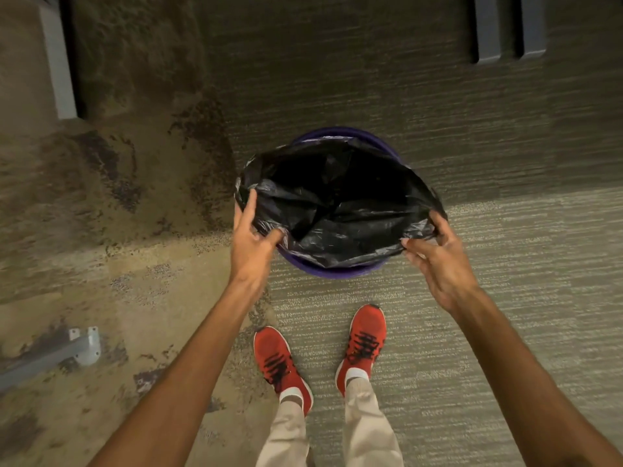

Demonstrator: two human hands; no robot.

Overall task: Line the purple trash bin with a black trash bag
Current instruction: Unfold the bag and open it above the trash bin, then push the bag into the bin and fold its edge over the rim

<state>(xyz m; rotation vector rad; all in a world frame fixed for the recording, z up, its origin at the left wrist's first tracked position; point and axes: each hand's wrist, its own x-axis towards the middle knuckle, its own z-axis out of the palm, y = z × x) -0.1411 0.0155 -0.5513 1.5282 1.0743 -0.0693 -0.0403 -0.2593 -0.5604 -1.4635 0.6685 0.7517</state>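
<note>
A round purple trash bin [337, 272] stands on the carpet straight in front of my feet. A black trash bag [337, 200] sits in it with its mouth spread wide, covering most of the rim; purple shows only at the near edge and the far edge. My left hand [251, 239] pinches the bag's edge at the bin's left side. My right hand [438, 251] grips the bag's edge at the right side. The bin's inside is hidden by the bag.
Patterned carpet [505, 298] covers the floor. Grey furniture legs stand at the far left [59, 62] and far right [488, 28]. A grey metal bracket [84, 345] lies low on the left. My red shoes [279, 362] are just behind the bin.
</note>
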